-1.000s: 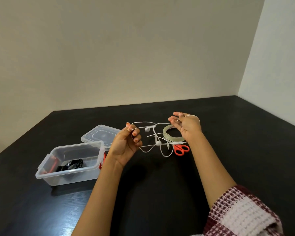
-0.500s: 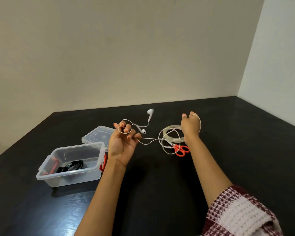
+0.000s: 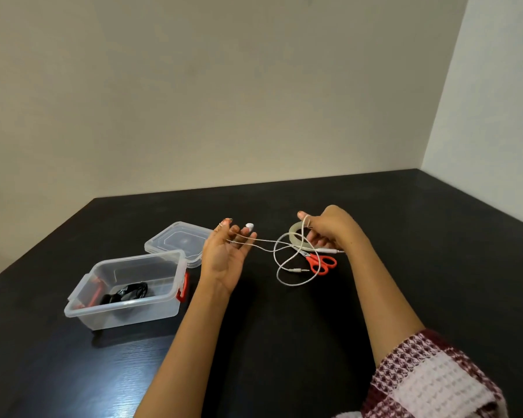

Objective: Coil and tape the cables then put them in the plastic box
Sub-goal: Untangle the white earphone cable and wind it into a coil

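Cable: a thin white earphone cable [image 3: 264,247] is strung in the air between the two hands. Below the right hand it drops into a wide slack loop, and whether the loop touches the table cannot be told.
Plug: the cable's metal jack plug [image 3: 299,270] shows inside that loop, below the right hand.
Earbud: a white earbud [image 3: 249,226] sits at the left fingertips.
Left hand: the left hand [image 3: 225,257] is palm up with fingers stretched out and slightly spread. Two strands of the cable lie across them, and the fingers are not closed round it.
Right hand: the right hand [image 3: 329,232] has its fingers curled, gripping the cable. One strand passes over the raised forefinger.
Tape: a roll of clear tape [image 3: 295,232] lies flat on the table, partly behind the right hand.
Scissors: red-handled scissors [image 3: 322,263] lie just below the right hand, beside the tape.
Box: a clear plastic box [image 3: 163,306] with red latches stands open, left of the left wrist.
Inside the box: a black cable coil [image 3: 124,294] lies on the bottom.
Lid: a clear plastic lid [image 3: 178,239] lies beyond the box, just left of the left hand.
Table: a black table [image 3: 284,342] carries everything.
Sleeve: a red-and-white knitted sleeve [image 3: 429,378] covers the right upper arm.
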